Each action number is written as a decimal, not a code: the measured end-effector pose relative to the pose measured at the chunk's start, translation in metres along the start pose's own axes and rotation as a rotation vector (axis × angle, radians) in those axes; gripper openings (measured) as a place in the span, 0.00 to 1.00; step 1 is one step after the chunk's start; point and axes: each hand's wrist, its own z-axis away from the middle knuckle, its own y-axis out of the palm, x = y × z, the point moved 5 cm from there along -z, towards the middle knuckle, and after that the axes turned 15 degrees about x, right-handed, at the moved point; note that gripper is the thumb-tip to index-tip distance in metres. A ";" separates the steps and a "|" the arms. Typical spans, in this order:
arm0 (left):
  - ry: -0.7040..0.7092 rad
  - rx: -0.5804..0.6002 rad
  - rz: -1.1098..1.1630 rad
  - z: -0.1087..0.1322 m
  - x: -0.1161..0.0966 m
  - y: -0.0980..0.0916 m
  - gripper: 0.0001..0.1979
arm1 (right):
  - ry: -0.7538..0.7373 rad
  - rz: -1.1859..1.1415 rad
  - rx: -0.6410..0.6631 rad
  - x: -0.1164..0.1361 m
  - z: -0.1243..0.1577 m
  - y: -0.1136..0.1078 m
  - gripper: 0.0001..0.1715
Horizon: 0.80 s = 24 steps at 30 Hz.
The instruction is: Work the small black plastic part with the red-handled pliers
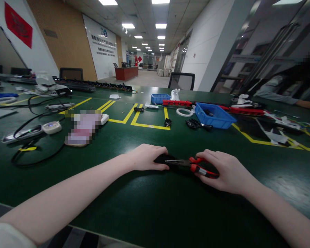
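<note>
My right hand (219, 168) is wrapped round the red and black handles of a pair of needle-nose pliers (196, 165). Their long jaws point left and reach a dark object (161, 158) pinched between the thumb and fingers of my left hand (148, 157). That object is black and mostly covered by the fingers, so its kind does not show. Whether the jaws grip it or only touch it I cannot tell. Both hands are low over the green table (134, 199).
Beyond my hands stand a blue bin (214, 116) and a smaller blue bin (160, 98). Black parts (196, 124) and a white ring (184, 112) lie near them. At left are a phone (84, 129) and cables (38, 163). A person (281, 88) sits at far right.
</note>
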 end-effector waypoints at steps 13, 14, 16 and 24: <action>-0.057 -0.025 -0.053 -0.002 0.000 0.000 0.19 | 0.012 0.014 -0.065 0.006 -0.001 0.004 0.21; -0.060 -0.025 -0.061 -0.002 0.000 0.000 0.19 | 0.012 0.010 -0.068 0.007 -0.001 0.004 0.21; -0.058 -0.021 -0.081 -0.001 -0.001 0.000 0.18 | 0.008 0.004 -0.065 0.007 -0.001 0.003 0.21; -0.041 0.021 -0.114 -0.001 -0.004 -0.001 0.18 | -0.009 0.011 -0.040 0.005 -0.001 -0.003 0.20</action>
